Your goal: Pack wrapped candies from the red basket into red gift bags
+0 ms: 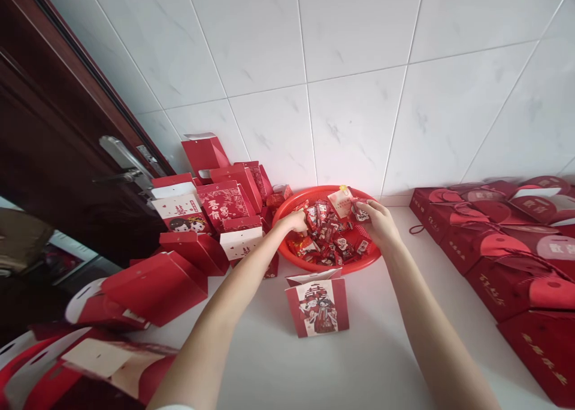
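A red plastic basket [329, 269] against the tiled wall holds many small wrapped candies [330, 230]. My left hand [295, 221] reaches over its left rim with curled fingers among the candies; what they grip, if anything, is hidden. At the right rim, my right hand [380, 221] is closed on a red and white wrapped candy [360, 211]. Beside that candy, near the back of the basket, is a pale packet [341, 203] with red print and a yellow spot. In front of the basket a small red gift box [318, 307] with a printed couple stands upright, its top flaps open.
Several red gift boxes [226, 203] crowd the left, many with open tops. More boxes and bags [99, 362] fill the near left corner. Rows of dark red boxes [476, 248] line the right side. A dark door with a metal handle [128, 167] stands at the left.
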Tool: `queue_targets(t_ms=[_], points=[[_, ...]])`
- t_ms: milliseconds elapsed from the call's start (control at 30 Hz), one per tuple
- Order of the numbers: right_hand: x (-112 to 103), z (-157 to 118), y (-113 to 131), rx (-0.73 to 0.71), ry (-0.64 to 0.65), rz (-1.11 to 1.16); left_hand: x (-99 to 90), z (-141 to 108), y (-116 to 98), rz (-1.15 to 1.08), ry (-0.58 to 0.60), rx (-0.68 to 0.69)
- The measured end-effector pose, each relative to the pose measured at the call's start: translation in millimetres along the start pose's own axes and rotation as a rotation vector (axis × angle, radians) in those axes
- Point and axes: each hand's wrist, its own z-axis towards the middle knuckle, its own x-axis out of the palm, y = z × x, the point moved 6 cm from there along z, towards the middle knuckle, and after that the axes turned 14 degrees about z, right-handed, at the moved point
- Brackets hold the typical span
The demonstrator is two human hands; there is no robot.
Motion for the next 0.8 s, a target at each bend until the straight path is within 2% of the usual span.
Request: queue_targets(t_ms=[100,167,433,800], points=[[-0.8,1.2,-0.6,-0.002,0.001,0.003,-3.4,-8.3,1.1,-0.031,0.075,-0.053],[-1.1,1.7,-0.7,-0.003,0.001,0.006,-9.4,-14.2,-3.2,-0.084,0.073,-0.051],[-1.1,0.2,0.3,0.0,-0.005,0.01,-38.5,-31.7,-28.3,-0.285,-0.102,0.004],[-1.6,1.6,0.2,-0.008,-0.002,0.009,-48.5,-41.4,-41.8,-0.258,-0.23,0.097]])
